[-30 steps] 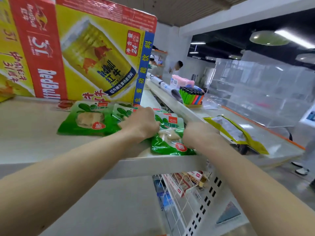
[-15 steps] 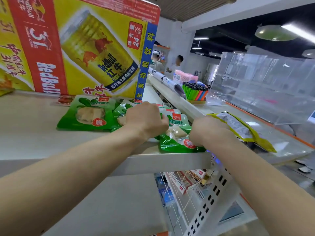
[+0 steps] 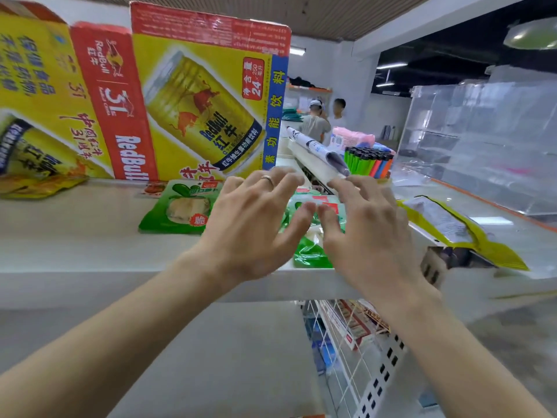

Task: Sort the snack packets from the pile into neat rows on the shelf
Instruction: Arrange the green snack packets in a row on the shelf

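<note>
Lying flat on the white shelf (image 3: 75,230), one green snack packet (image 3: 180,209) sits just left of the left hand (image 3: 250,227); another green packet (image 3: 310,254) shows between both hands at the shelf's near edge. The left hand and right hand (image 3: 370,236) spread over it, fingers straight, gripping nothing; whether they touch it is unclear. A drinks carton (image 3: 205,101) stands behind, and a yellow packet (image 3: 440,218) lies to the right.

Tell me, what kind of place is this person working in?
Most likely a small shop, or a mock-up of one: a white retail shelf holds green snack packets, a Red Bull carton stands behind them, and a batch of coloured lighters stands further back.
</note>
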Available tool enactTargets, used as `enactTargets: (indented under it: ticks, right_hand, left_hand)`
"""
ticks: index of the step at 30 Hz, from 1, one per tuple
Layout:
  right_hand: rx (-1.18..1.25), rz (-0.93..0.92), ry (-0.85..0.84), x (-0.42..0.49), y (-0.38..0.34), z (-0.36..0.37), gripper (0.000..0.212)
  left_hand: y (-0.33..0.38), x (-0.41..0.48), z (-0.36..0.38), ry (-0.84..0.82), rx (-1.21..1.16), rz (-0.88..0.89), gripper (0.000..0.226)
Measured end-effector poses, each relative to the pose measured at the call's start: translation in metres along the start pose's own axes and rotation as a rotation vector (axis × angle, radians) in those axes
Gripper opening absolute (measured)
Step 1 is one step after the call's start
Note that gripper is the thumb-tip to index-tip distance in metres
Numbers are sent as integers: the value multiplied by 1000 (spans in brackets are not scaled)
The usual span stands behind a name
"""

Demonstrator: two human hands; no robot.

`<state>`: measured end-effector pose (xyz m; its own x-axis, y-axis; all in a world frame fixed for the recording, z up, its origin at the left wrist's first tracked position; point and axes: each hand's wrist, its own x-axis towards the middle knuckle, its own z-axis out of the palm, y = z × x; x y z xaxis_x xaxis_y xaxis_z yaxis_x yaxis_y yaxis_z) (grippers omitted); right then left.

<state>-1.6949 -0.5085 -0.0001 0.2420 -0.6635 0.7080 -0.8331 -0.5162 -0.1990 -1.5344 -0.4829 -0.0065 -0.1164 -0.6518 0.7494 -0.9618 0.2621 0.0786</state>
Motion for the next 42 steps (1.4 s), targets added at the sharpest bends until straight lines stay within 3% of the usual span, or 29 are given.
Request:
enactTargets:
  ticks: [5, 14, 28, 42]
  right_hand:
    - [87, -126, -77, -27, -13, 23, 53]
    - [338, -375, -98, -33, -94, 45, 64]
    - [556, -684, -174, -67, -356, 79, 68]
    - [798, -761, -319, -128, -586, 112, 63]
  left_hand:
    - [-12, -52, -30, -12, 100, -7, 54]
    - [-56, -116, -105, -98, 383, -201, 62]
    - [-179, -266, -285, -117, 639, -533, 71]
    - [-287, -402, -428, -26, 754, -705, 67]
